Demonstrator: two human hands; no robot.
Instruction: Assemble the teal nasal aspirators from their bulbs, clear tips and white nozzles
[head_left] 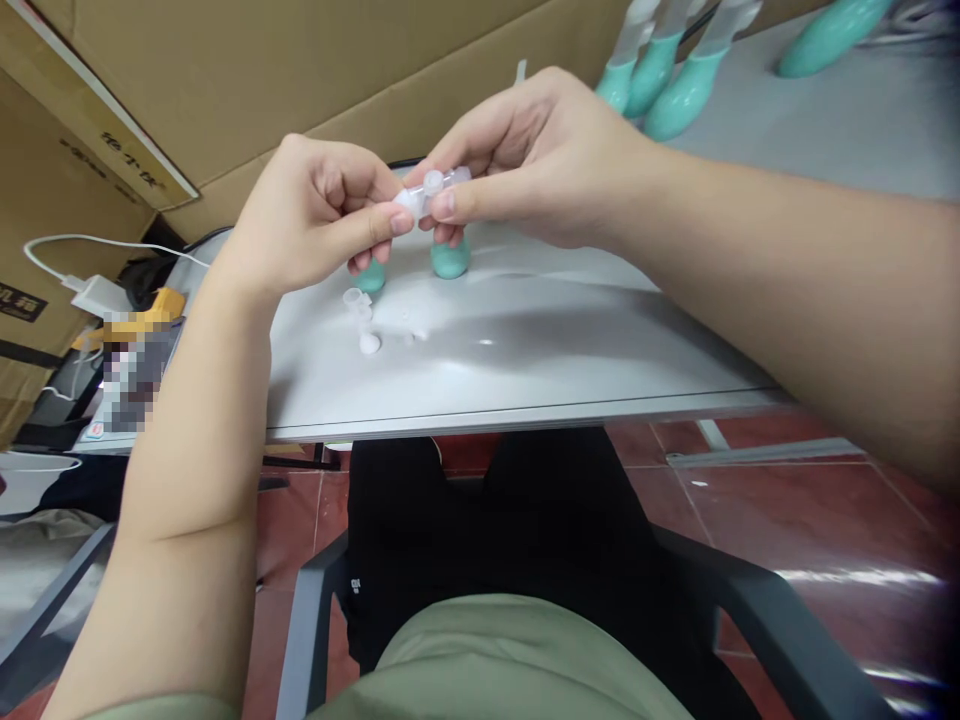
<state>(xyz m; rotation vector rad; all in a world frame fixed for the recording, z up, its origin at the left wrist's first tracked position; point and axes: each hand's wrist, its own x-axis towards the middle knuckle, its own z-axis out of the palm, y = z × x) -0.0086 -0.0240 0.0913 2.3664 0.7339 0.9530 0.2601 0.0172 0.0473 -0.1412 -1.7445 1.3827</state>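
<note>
My left hand [334, 205] pinches the white end of a small clear plastic tube fitting [418, 200] between thumb and fingers. On its other end, my right hand [525, 165] is closed in a pinch, so both hands hold it above the table. The fitting has a short round side opening facing up. Partly hidden below the hands are two teal rubber bulbs, a left one [370, 276] and a right one [451, 259]. On the table in front of them lie another clear fitting [357, 300], a white rounded cap [370, 343] and a few tiny pale pieces [412, 338].
Several teal bulbs with clear tops [679, 95] stand at the back right, with another teal bulb [832, 38] beyond. Cardboard [300, 60] walls the table's [525, 395] back edge. A white plug with cable [101, 297] and a yellow object [161, 312] are at left.
</note>
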